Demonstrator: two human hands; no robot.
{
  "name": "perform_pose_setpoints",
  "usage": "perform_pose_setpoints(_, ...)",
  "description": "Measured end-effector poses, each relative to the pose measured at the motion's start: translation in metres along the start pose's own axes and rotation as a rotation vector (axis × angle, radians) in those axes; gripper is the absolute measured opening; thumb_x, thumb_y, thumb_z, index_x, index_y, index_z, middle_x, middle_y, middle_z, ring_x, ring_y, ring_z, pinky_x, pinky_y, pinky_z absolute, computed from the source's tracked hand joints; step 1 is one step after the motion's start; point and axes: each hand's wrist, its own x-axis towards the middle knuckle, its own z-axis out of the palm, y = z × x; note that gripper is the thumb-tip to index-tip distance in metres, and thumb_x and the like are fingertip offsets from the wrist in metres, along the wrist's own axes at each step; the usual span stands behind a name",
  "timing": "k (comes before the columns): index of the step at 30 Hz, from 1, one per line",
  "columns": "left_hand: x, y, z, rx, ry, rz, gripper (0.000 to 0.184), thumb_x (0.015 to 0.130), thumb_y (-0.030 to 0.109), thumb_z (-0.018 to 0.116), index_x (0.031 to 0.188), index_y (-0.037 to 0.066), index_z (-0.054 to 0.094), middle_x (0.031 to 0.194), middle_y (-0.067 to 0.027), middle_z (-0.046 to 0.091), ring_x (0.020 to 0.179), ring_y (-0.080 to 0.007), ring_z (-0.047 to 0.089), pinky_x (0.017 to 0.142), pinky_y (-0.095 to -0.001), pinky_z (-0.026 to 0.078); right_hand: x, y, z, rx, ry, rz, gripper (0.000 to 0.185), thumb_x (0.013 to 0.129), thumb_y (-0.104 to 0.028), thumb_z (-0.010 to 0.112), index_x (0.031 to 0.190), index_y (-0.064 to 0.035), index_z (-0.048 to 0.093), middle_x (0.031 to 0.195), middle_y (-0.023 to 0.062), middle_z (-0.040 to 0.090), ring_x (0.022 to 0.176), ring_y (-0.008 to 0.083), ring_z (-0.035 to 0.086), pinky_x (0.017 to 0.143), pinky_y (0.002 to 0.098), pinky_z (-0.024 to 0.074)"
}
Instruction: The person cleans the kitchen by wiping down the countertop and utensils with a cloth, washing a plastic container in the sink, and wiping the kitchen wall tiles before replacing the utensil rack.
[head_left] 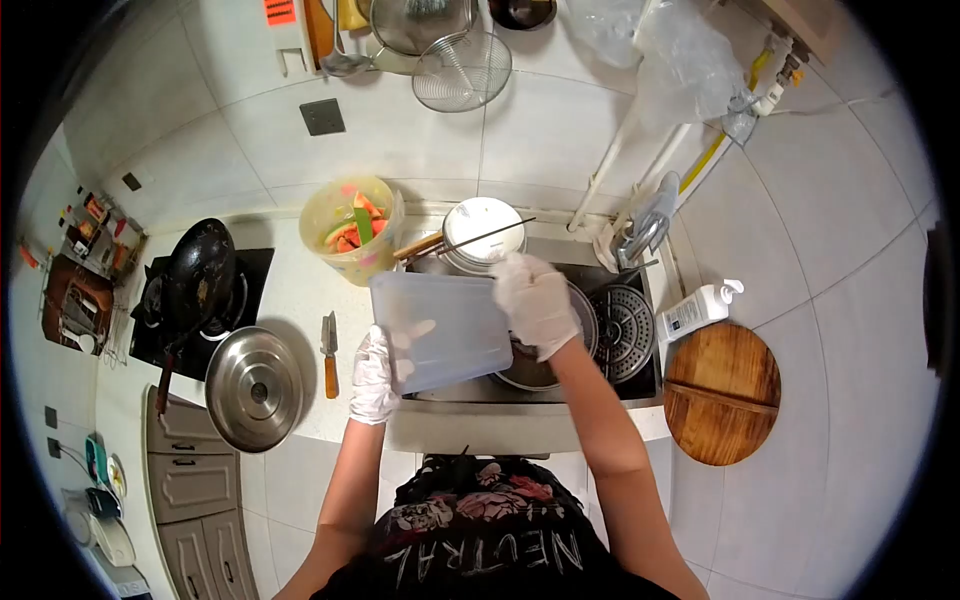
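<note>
A translucent plastic container [450,335] is tilted over the left part of the sink. My left hand [374,378], in a white glove, grips its left edge; blurred fingers show through the plastic. My right hand [537,305], gloved too, is closed at the container's upper right corner, its fingertips partly hidden. Beneath it, a metal pot or bowl [585,345] in the sink is mostly covered. Just behind the container stands a white round tub [484,225] with a thin dark stick lying across it.
A bin with melon rinds [342,235] stands behind left. On the counter are a knife [330,355], a steel lid [255,388] and a wok [200,275] on the stove. To the right are a perforated steamer plate [624,335], faucet [645,225], pump bottle [700,308] and wooden lid [722,420].
</note>
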Motion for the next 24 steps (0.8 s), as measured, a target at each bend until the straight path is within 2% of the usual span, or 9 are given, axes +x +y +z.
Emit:
perform_pose_setpoints(3,0.003,-0.003,0.01,-0.03,0.003,-0.034,0.038,0.095,0.044,0.041,0.098,0.01,0.057,0.081,0.0007,0.057,0.066,-0.0099,0.054,0.053,-0.0249,0.045,-0.012,-0.061,0.015,-0.012,0.107,-0.414,0.031,0.082,-0.009,0.052,0.112,-0.0031,0.057,0.114,0.0106,0.057,0.106,0.0179,0.054,0.092,0.0326,0.0454)
perform_pose_setpoints(5,0.009,-0.014,0.008,-0.114,-0.021,-0.044,0.033,0.097,0.036,0.041,0.102,0.007,0.056,0.09,-0.0001,0.059,0.077,-0.0105,0.057,0.063,-0.0251,0.049,-0.012,-0.1,0.016,0.488,-0.216,-0.327,0.046,0.078,-0.015,0.056,0.124,-0.0142,0.052,0.124,0.006,0.052,0.113,0.0219,0.049,0.096,0.034,0.04)
perform_pose_setpoints(7,0.009,-0.004,0.024,-0.258,-0.182,-0.01,0.034,0.096,0.031,0.042,0.117,0.006,0.052,0.106,-0.0047,0.058,0.094,-0.0148,0.058,0.078,-0.0287,0.049,-0.03,-0.103,0.023,-0.12,-0.018,-0.431,0.047,0.081,-0.021,0.055,0.127,-0.0174,0.05,0.13,0.005,0.048,0.113,0.0233,0.049,0.1,0.0402,0.0346)
perform_pose_setpoints(9,0.007,-0.004,0.021,-0.225,-0.231,-0.03,0.037,0.096,0.029,0.042,0.124,0.005,0.049,0.113,-0.007,0.057,0.1,-0.0168,0.057,0.084,-0.0305,0.048,-0.026,-0.096,0.022,-0.151,-0.03,-0.475,0.048,0.082,-0.024,0.054,0.129,-0.0173,0.049,0.131,0.0049,0.048,0.115,0.0225,0.048,0.102,0.0427,0.0308)
perform_pose_setpoints(14,-0.004,0.013,0.028,-0.16,-0.084,-0.091,0.018,0.094,0.025,0.049,0.091,0.009,0.058,0.072,0.0014,0.058,0.058,-0.0083,0.054,0.049,-0.0221,0.045,-0.007,-0.047,0.031,-0.252,0.153,-0.331,0.05,0.083,-0.022,0.055,0.131,-0.0112,0.047,0.134,0.0075,0.046,0.12,0.0233,0.045,0.105,0.0419,0.0276)
perform_pose_setpoints(16,-0.012,0.018,0.039,-0.21,-0.026,-0.037,0.017,0.093,0.025,0.049,0.09,0.01,0.057,0.071,0.0008,0.058,0.055,-0.0085,0.053,0.046,-0.022,0.043,-0.005,-0.017,0.031,-0.125,0.38,-0.076,0.056,0.076,-0.009,0.057,0.13,-0.004,0.045,0.13,0.0115,0.048,0.122,0.0245,0.042,0.101,0.0392,0.0326)
perform_pose_setpoints(19,-0.004,-0.005,0.023,-0.248,-0.055,-0.039,0.016,0.093,0.024,0.05,0.094,0.01,0.057,0.078,-0.0003,0.059,0.059,-0.0093,0.053,0.051,-0.023,0.045,-0.033,-0.043,0.012,-0.293,0.192,0.243,0.053,0.078,-0.009,0.056,0.129,-0.0028,0.045,0.13,0.0131,0.047,0.122,0.0248,0.041,0.1,0.0378,0.0338)
perform_pose_setpoints(21,0.001,-0.018,0.023,-0.301,-0.006,-0.065,0.016,0.093,0.024,0.05,0.096,0.01,0.057,0.079,-0.0007,0.059,0.061,-0.0101,0.054,0.054,-0.0237,0.047,-0.058,-0.034,0.079,0.411,0.236,0.122,0.041,0.086,-0.01,0.05,0.126,-0.0023,0.047,0.13,0.0154,0.047,0.121,0.0252,0.044,0.101,0.0347,0.0358)
perform_pose_setpoints(24,0.004,-0.001,0.043,-0.36,0.04,-0.018,0.019,0.093,0.027,0.048,0.095,0.009,0.055,0.076,-0.0008,0.057,0.061,-0.0118,0.055,0.053,-0.0253,0.049,-0.063,-0.079,0.058,0.004,0.164,0.007,0.044,0.086,-0.018,0.051,0.128,-0.0039,0.046,0.131,0.0169,0.046,0.122,0.0263,0.045,0.104,0.0362,0.0339)
